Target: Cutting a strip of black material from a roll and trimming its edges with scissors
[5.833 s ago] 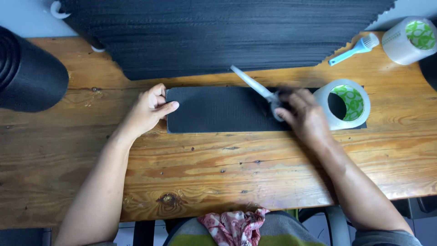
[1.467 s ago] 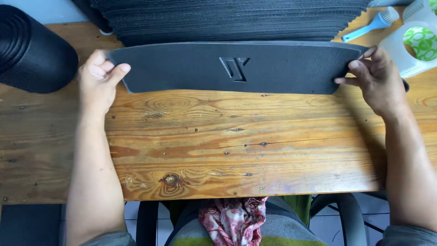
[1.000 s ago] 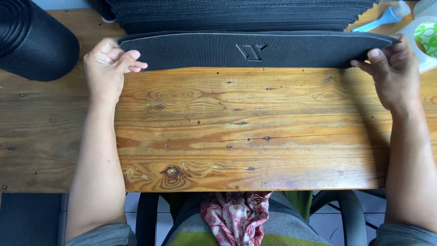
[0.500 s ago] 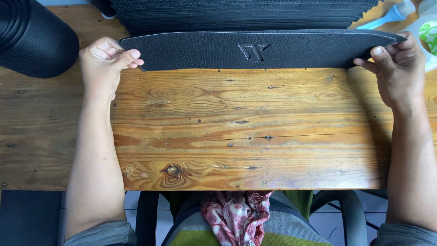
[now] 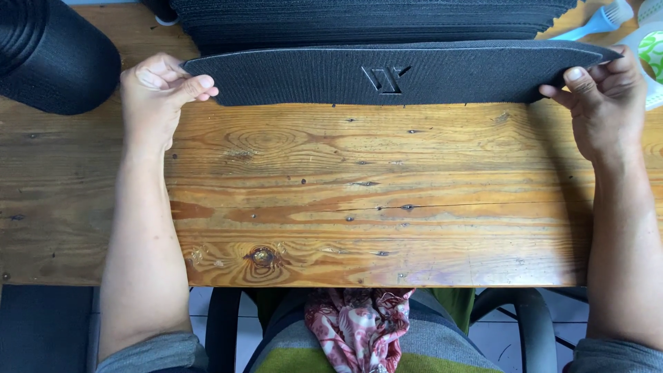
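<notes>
Head view, my left hand: my left hand (image 5: pixel 160 97) is closed in a pinch on the left tip of the long black strip (image 5: pixel 394 74), thumb on top, fingers curled underneath.
Head view, my right hand: my right hand (image 5: pixel 602 97) is closed in the same kind of pinch on the strip's right tip, thumb pressed on the upper face, the other fingers folded behind the edge.
Head view, black strip: it stretches flat between my two hands across the far part of the wooden table (image 5: pixel 359 200); it is dark and ribbed, with pointed ends and a raised angular mark near its middle. I cannot tell whether its lower edge touches the wood.
Head view, behind the strip: a stack of black sheets (image 5: pixel 373 21) lies just beyond it, along the table's far edge.
Head view, far left: a thick black roll (image 5: pixel 52 55) sits near my left hand, apart from it.
Head view, far right: a light blue brush (image 5: pixel 594 22) and a white roll with a green middle (image 5: pixel 649 59) lie just beside my right hand.
Head view, near edge: a patterned red cloth (image 5: pixel 359 324) rests on my lap.
</notes>
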